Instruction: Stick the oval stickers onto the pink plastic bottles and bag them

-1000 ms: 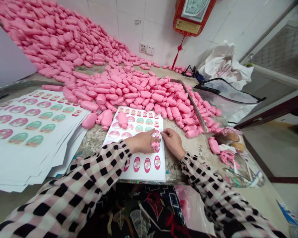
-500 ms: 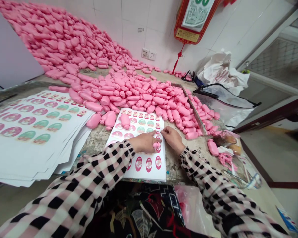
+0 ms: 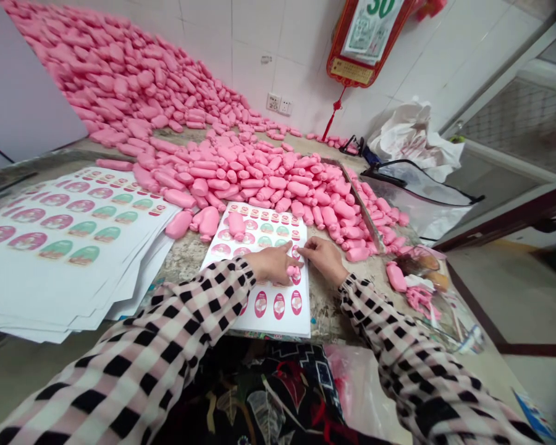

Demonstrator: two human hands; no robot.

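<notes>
A pink oval sticker (image 3: 296,253) lies at the right edge of the sheet (image 3: 282,326), its long way running up and down the page. The left hand (image 3: 272,264) curls around a pink bottle (image 3: 293,272), one finger poking out by the sticker's top left. The right hand (image 3: 325,258) is just as near, on the right, its thumb and finger close together; pinching or not, you cannot tell.

Wall (image 3: 301,49): finished in white tiles; 2 sockets (image 3: 286,106) mounted side by side.
Calendar (image 3: 368,37): hung in red frame, green 30 printed.
Worktable (image 3: 328,306): top stained.
Mesh panel (image 3: 514,120): pale-framed, seen at right.
</notes>
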